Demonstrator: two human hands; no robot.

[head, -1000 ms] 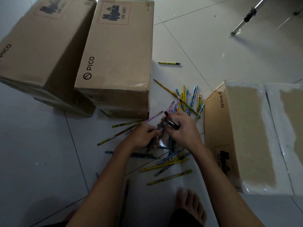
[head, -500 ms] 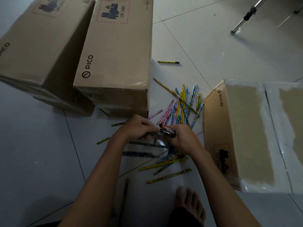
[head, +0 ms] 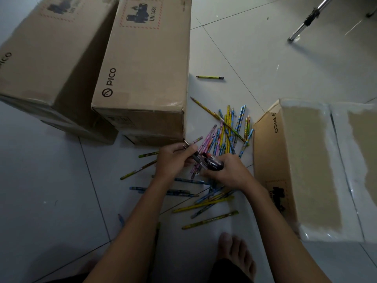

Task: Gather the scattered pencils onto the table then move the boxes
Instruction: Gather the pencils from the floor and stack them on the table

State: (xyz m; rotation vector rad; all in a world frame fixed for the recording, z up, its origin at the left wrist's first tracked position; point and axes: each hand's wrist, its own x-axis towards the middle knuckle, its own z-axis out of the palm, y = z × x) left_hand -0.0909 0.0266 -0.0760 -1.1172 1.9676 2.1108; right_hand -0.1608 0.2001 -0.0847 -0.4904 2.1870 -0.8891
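**Cardboard boxes ring a spill of pencils on the floor**

Cardboard on three sides frames the work: the middle box (head: 142, 68) and the left box (head: 47, 56) stand beyond the hands, and the right box (head: 302, 166) lies on its side just beside the right forearm. The right hand (head: 228, 172) curls its fingers round a dark bundle (head: 210, 162) of gathered pens or pencils. The left hand (head: 173, 160) pinches one slim dark piece (head: 190, 151) and angles it toward that bundle; what exactly it is stays hard to tell.

The thickest cluster of loose pencils (head: 230, 129) lies directly beyond the right hand, their long axes running mostly away from the person, so the right hand is the nearer one. More lie crosswise under the forearms, and a lone yellow pencil (head: 210, 77) sits well apart, farther out on the floor.

The surface is pale tiled floor (head: 285, 74) with dark grout lines. No table is in view. A metal stand leg (head: 304, 23) touches down at upper right, and a bare foot (head: 234, 254) rests at the bottom edge.
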